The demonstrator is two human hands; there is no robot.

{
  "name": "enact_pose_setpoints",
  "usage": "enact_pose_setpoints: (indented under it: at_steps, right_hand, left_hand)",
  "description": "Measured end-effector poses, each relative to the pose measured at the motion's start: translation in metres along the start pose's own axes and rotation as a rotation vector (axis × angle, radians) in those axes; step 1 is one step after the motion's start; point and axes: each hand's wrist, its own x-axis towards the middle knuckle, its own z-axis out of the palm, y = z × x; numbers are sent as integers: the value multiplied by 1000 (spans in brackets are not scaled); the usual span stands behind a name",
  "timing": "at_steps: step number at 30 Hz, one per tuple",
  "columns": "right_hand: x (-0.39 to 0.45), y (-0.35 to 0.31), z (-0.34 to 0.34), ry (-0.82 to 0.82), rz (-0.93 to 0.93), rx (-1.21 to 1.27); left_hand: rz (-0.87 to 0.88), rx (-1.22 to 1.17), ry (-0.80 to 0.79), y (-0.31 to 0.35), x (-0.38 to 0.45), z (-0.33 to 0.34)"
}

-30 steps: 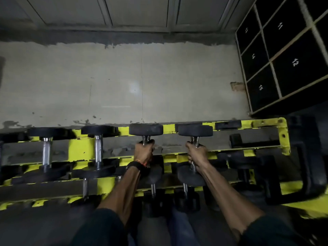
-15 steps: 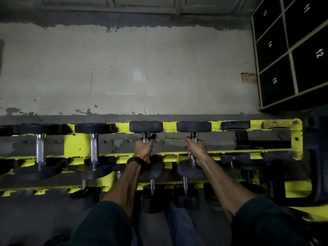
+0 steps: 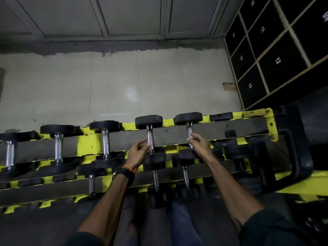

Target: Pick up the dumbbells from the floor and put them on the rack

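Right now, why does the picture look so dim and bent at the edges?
Head view: the wide lens bows the yellow rack; light is weak, so the floor by the legs is murky; a pale glare patch sits on the wall; the top-right locker number is smeared by blur.

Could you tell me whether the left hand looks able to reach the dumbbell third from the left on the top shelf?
Probably yes. The left hand is open and free beside its own dumbbell, and that third dumbbell sits just to its left with its chrome handle exposed and nothing between them.
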Motion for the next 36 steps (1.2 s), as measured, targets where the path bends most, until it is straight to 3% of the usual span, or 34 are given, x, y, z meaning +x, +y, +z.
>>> enact_pose_setpoints:
  at_steps: [7, 11, 17, 25, 36]
  right_hand:
    - [-195, 24, 24, 67, -124, 198]
    - [-315, 31, 72, -14, -144, 237]
    - [-430, 12, 122, -132, -256, 251]
    - [-535, 54, 190, -340, -380, 15]
    - [-745, 146, 361, -728, -539, -164]
  left_hand:
    - [142, -73, -140, -26, -157, -71]
    - [192, -69, -124, -57, -249, -113]
    - [318, -57, -99, -87, -344, -161]
    - [413, -63, 117, -200, -481, -232]
    - [284, -278, 554, -439, -749, -314]
